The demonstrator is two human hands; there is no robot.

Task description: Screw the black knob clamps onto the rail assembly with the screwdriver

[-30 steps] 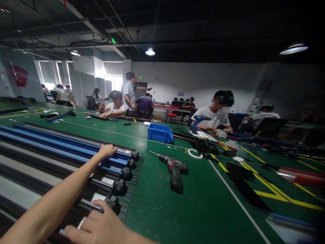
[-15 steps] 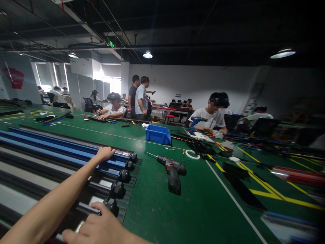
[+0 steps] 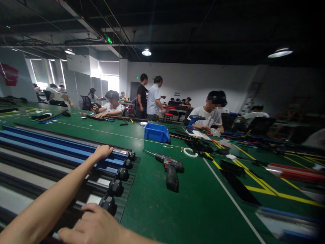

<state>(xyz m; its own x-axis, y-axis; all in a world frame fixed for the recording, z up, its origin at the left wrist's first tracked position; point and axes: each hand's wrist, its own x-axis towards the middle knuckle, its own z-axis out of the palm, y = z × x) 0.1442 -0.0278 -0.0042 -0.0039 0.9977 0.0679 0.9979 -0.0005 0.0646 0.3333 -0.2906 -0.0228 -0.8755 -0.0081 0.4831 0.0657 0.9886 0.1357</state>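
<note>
The fingers of the left hand (image 3: pixel 103 151) curl over the blue rails (image 3: pixel 45 146), their tips hidden, so I cannot tell how firmly they grip; those of the right hand (image 3: pixel 92 223) are loosely bent, index stretched out near the black end caps (image 3: pixel 116 187) — whether they hold anything is unclear. The rails lie side by side at the left of the green table (image 3: pixel 152 210), partly under the left forearm. The step in hand looks like steadying them, and the next move would call for an even hold. To their right lies a drill (image 3: pixel 172 167) (its lettering too blurred to read), with a blue bin (image 3: pixel 156 134) beyond. Far back, a wall sign (image 3: pixel 177 94) is also illegible.
</note>
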